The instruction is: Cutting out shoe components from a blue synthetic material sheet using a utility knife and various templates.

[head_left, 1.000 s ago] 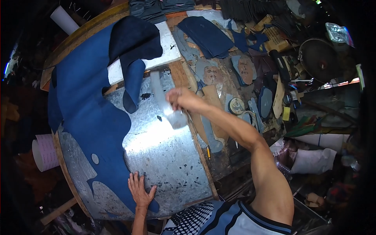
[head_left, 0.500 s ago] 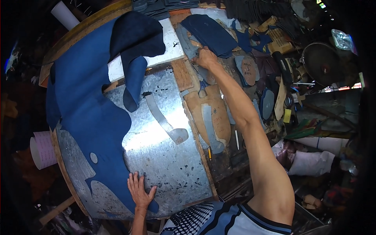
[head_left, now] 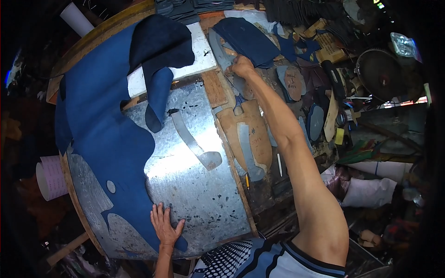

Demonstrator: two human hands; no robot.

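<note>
A large blue leather hide [head_left: 106, 111] drapes over the left of the metal-topped table, with a dark flap folded back at its far end. My left hand [head_left: 166, 228] lies flat with fingers spread on the hide's near right edge. Far off to the right, my right hand [head_left: 243, 67] is closed over grey template pieces [head_left: 219, 48], beside a stack of dark blue cut pieces [head_left: 245, 41]. Its fingertips are partly hidden, and what they grip does not show. Blue-handled scissors [head_left: 239, 105] lie just nearer than that hand.
A curved grey strip template [head_left: 192, 141] rests on the metal sheet [head_left: 194, 199]. Right of it lie a brown card pattern [head_left: 259, 134], another grey template [head_left: 245, 148], a yellow pencil [head_left: 247, 181] and a white stick [head_left: 279, 165]. A round fan [head_left: 381, 74] stands at far right.
My view has shifted very slightly. The left hand stays in place on the hide, and the right hand remains at the grey templates with barely any movement.
</note>
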